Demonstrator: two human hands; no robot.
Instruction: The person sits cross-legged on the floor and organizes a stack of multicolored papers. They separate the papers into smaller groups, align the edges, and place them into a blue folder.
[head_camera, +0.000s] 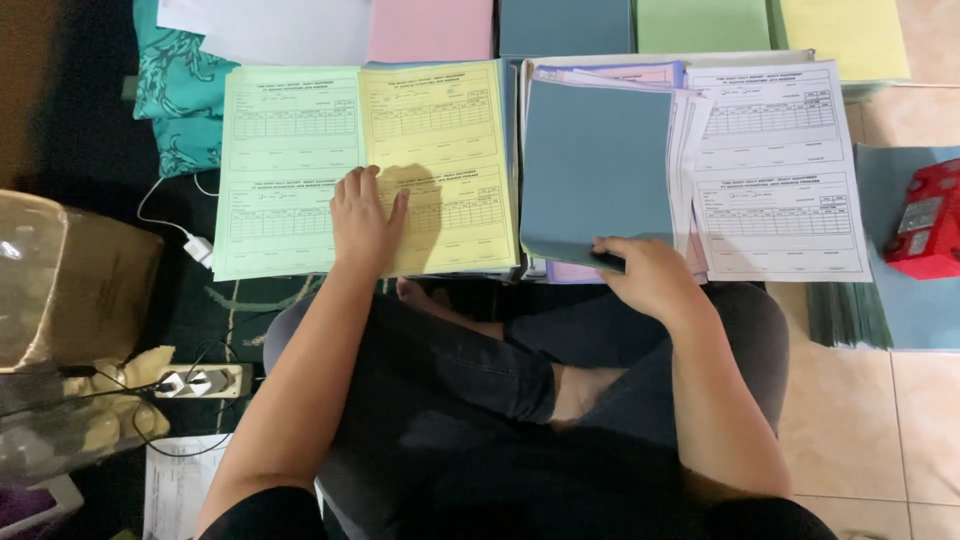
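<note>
The blue-grey sheet (597, 165) lies on top of a pile of printed forms just ahead of the person's crossed legs, and the right hand (650, 275) has its near edge at about 6 o'clock of the sheet: the fingers curl round the lower right corner, thumb on top, so the hand is closed in a light pinch on the paper. Under the sheet pink and pale purple forms (640, 72) show at its far edge, and at its 3 o'clock a white printed form (775, 170) with ruled tables lies fanned out from the same pile.

The left hand (365, 220) rests flat and open, fingers together and pointing toward 12 o'clock, on the seam between a green form (285, 170) and a yellow form (450, 150) (it grips nothing, only presses down). These two lie side by side at the blue-grey sheet's 9 o'clock.

Farther out, at 12 o'clock, stacks of white, pink, blue, green and yellow paper (845, 35) run in a row. A red device (925, 220) sits at 3 o'clock on blue paper over the tiled floor. At 8 o'clock a power strip (200, 382) with white cable lies near a plastic-wrapped box (70, 280).
</note>
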